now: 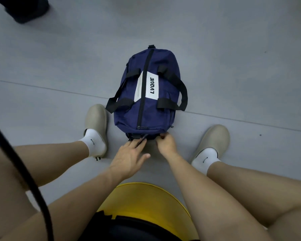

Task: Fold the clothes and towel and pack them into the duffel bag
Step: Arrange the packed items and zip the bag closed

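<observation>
Duffel bag [151, 105], navy with its top zip closed, lay on the grey floor [233, 66] between two beige slippers [96, 119]. The left hand [129, 158] touched its near end with straight fingers, while the right hand [167, 143] pinched that end. A yellow stool [146, 197] sat nearest, and a black cable [21, 171] crossed the left.

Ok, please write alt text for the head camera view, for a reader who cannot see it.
A seated person's hands work at the near end of a navy duffel bag on a grey floor: the left hand touches it with straight fingers, the right hand pinches its edge. Beige shoes stand either side.
</observation>
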